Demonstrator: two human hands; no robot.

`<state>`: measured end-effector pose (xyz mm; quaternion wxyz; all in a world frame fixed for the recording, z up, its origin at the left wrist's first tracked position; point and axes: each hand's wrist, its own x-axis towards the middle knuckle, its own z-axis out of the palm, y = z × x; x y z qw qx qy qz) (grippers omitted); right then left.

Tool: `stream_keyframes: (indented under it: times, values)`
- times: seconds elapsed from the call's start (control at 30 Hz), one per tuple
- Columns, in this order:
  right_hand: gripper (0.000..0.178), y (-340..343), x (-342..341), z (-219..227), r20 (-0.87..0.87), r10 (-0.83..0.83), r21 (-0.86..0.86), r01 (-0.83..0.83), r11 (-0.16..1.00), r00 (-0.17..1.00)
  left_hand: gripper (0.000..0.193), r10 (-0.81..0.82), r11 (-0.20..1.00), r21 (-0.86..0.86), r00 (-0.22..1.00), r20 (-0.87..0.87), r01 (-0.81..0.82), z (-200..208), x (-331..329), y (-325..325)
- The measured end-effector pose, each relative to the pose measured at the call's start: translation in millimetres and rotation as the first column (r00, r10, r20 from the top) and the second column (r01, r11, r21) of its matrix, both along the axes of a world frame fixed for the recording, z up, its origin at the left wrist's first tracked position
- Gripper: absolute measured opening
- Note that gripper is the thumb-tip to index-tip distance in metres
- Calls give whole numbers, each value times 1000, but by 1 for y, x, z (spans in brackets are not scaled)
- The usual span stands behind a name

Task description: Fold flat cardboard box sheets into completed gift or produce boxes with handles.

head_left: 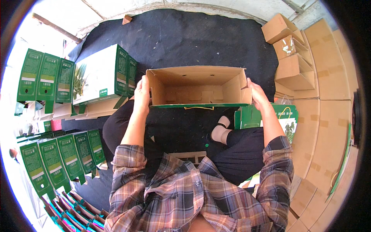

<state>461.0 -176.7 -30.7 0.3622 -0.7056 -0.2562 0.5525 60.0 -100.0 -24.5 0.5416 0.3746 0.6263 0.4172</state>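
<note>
1. Right in front of the seated person, an open rectangular cardboard box with a plain brown inside and a green printed outside (197, 87) is held up over the black mat (185, 38) on the floor.
2. Its open mouth faces the camera, so the bare brown back panel and the folded slots along its lower inside edge show; a thin green rim runs along the near lower edge, with a yellowish cord handle hanging just under it.
3. The box's long axis runs left to right across the view, level, with short side walls at each end.
4. The left hand (142, 94) grips the left end wall, fingers wrapped around its edge.
5. The right hand (256, 94) clasps the right end wall, where a small side flap stands out, so the box sits between the two hands, above the person's crossed legs.
6. To the left stand rows of upright green and white printed cartons (102, 75), well apart from the hands.
7. To the right lie stacked plain brown cardboard cartons (293, 71), and a flat green printed carton (284, 116) rests beside the right forearm.
</note>
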Motion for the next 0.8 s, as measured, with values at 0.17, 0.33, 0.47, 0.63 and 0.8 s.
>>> stream_keyframes:
  times: [0.17, 0.33, 0.47, 0.63, 0.8]
  values:
    - [57, -7, -10, 38, 110, 131, -80, -122, 989, 985, 67, 17, 876, 369, 745, -667, 310, 18, 11, -14]
    - [43, -16, -24, 53, 488, 464, -226, -406, 885, 739, 68, -70, 872, 248, 608, -791, 423, 30, 10, -14]
    - [53, -17, -16, 37, 567, 497, -214, -465, 859, 657, 81, -206, 865, 88, 509, -836, 495, 31, 10, -10]
    - [65, -15, -23, 37, 627, 518, -127, -580, 805, 582, 96, -263, 828, 29, 434, -862, 560, 30, 9, -10]
    - [70, -9, -37, 40, 649, 504, -105, -589, 801, 570, 101, -362, 763, -23, 397, -844, 646, 42, 15, -13]
